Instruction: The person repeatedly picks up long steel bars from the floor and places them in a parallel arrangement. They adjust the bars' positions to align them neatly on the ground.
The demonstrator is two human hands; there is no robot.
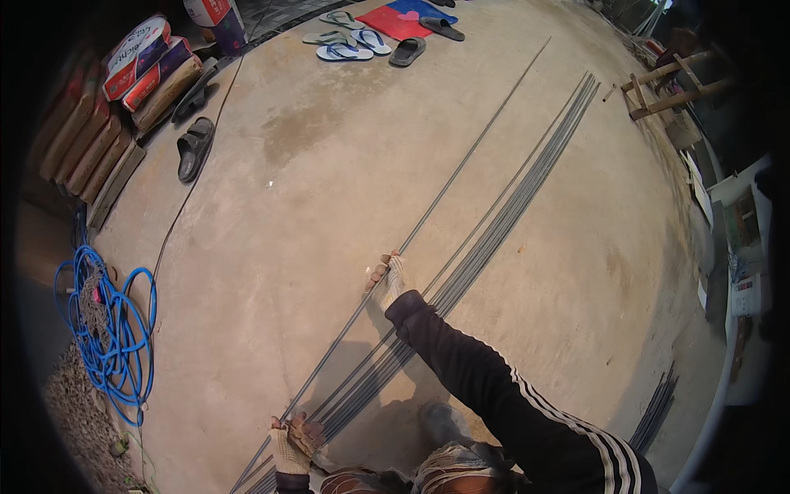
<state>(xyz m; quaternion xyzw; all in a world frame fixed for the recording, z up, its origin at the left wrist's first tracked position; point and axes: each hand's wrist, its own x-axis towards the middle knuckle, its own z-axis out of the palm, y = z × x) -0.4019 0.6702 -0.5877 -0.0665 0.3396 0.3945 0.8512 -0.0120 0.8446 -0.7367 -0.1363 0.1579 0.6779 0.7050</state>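
Note:
A long thin steel rod (471, 155) runs slantwise from the lower left up to the far right. My right hand (390, 276), in a pale fingerless glove, is closed around its middle stretch. Lower down, my left hand (295, 438), gloved the same way, grips the same rod near its near end. Just right of this rod lies a bundle of similar steel rods (514, 202) on the concrete floor, passing under my right forearm. Their near ends are partly hidden by my left hand and leave the picture at the bottom.
A coiled blue hose (122, 346) lies at left, below stacked sacks (136, 70). Sandals (195, 148) and several slippers (344, 52) sit by a red-blue mat (391, 20). A wooden frame (675, 86) stands far right; short dark rods (656, 412) lie near right.

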